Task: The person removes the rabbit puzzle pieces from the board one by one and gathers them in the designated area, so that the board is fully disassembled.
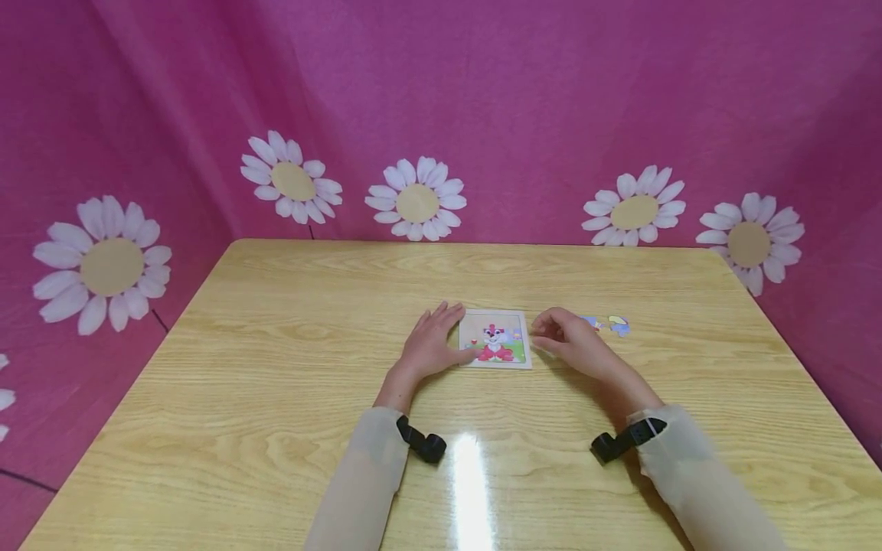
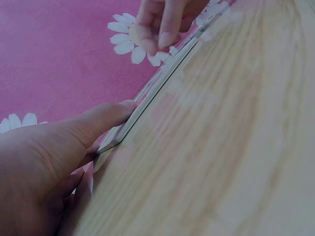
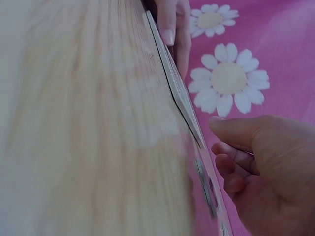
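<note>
A square picture puzzle board (image 1: 494,364) lies flat on the table, showing a pink-and-white cartoon animal on green; its upper part is plain beige. My left hand (image 1: 430,344) rests at the board's left side, fingers extended along the upper left corner and thumb on the lower left rim. In the left wrist view that thumb (image 2: 110,113) lies on the board's edge. Just off the right edge is my right hand (image 1: 575,342), its fingers loosely bent. The right wrist view shows a gap between its thumb (image 3: 234,130) and fingers, with no piece visible there.
Beyond the right hand lie loose puzzle pieces, one blue and yellow (image 1: 619,326), another (image 1: 590,322) partly hidden by the hand. The wooden table (image 1: 276,321) meets a pink curtain (image 1: 482,99) with white daisies at its back and sides.
</note>
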Available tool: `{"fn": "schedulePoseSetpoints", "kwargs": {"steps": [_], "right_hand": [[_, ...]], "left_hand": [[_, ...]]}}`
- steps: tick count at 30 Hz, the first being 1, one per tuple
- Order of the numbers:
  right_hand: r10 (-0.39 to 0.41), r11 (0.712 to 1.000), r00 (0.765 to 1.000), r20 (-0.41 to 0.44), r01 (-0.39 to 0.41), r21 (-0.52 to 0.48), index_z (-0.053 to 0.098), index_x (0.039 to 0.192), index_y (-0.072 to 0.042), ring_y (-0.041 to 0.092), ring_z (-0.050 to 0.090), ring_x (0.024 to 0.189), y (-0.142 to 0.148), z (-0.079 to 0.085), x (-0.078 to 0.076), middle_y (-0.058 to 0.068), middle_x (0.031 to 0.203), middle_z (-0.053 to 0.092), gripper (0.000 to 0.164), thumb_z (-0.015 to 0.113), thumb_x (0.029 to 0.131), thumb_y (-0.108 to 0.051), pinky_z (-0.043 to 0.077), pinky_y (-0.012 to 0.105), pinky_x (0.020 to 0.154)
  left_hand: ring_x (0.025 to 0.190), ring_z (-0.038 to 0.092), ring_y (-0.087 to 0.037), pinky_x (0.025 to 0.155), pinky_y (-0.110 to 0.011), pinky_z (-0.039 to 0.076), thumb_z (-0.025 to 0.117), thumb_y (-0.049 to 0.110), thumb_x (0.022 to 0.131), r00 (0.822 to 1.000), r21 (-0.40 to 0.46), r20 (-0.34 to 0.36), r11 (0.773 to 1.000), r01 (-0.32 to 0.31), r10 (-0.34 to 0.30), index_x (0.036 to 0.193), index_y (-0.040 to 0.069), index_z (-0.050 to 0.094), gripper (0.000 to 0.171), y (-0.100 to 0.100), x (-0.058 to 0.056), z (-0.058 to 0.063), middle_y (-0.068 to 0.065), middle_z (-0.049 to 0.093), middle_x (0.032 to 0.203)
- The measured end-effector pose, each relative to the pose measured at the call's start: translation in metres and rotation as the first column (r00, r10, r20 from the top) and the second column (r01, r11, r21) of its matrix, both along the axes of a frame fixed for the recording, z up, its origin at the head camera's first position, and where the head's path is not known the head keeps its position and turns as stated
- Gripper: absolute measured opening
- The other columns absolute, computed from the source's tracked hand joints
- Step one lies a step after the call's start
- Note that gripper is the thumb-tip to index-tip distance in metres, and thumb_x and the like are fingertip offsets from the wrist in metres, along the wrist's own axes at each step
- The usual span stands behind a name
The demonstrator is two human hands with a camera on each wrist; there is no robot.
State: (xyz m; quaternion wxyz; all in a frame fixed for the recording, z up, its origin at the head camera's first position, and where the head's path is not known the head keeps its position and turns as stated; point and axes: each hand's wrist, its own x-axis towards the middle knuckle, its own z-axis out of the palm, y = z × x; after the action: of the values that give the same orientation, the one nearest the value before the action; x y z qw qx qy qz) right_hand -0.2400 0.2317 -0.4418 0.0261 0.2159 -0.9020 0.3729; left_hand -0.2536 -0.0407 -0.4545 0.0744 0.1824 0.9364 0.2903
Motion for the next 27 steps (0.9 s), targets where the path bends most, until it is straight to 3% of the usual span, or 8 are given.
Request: {"fn": "schedulePoseSetpoints", "kwargs": {"steps": [10, 18, 27], "right_hand": [[0.082, 0.997, 0.991, 0.105, -0.083, 0.009, 0.062, 0.105, -0.001, 0.016, 0.055, 0.083, -0.039, 0.006, -0.013, 0.010, 0.092, 0.065, 0.017, 0.068, 0.090, -0.007, 0.048, 0.018, 0.072], [0.119, 0.988, 0.983, 0.137, -0.132, 0.085, 0.064, 0.107, 0.002, 0.014, 0.051, 0.079, -0.049, 0.009, -0.023, 0.008, 0.086, 0.059, 0.022, 0.070, 0.089, -0.008, 0.043, 0.019, 0.069], [0.140, 0.970, 0.958, 0.251, -0.183, 0.157, 0.058, 0.111, 0.004, 0.018, 0.048, 0.083, -0.056, 0.016, -0.031, 0.010, 0.089, 0.054, 0.025, 0.067, 0.091, -0.006, 0.041, 0.024, 0.073]], "left_hand": [[0.155, 0.015, -0.019, 0.129, -0.038, 0.006, 0.069, 0.052, 0.085, 1.000, 0.004, -0.001, 1.000, -0.001, 0.001, 0.153, 0.016, 0.034, 0.085, 0.000, 0.001, 0.002, 0.001, 0.031, 0.162], [0.155, 0.014, -0.019, 0.129, -0.038, 0.006, 0.068, 0.052, 0.086, 1.000, 0.003, -0.003, 1.000, 0.007, -0.007, 0.154, 0.016, 0.032, 0.085, -0.001, 0.000, 0.002, 0.000, 0.030, 0.162], [0.155, 0.014, -0.020, 0.129, -0.039, 0.006, 0.069, 0.051, 0.085, 1.000, 0.007, -0.002, 1.000, 0.008, -0.008, 0.154, 0.015, 0.033, 0.085, -0.001, 0.001, 0.003, 0.000, 0.030, 0.162]]}}
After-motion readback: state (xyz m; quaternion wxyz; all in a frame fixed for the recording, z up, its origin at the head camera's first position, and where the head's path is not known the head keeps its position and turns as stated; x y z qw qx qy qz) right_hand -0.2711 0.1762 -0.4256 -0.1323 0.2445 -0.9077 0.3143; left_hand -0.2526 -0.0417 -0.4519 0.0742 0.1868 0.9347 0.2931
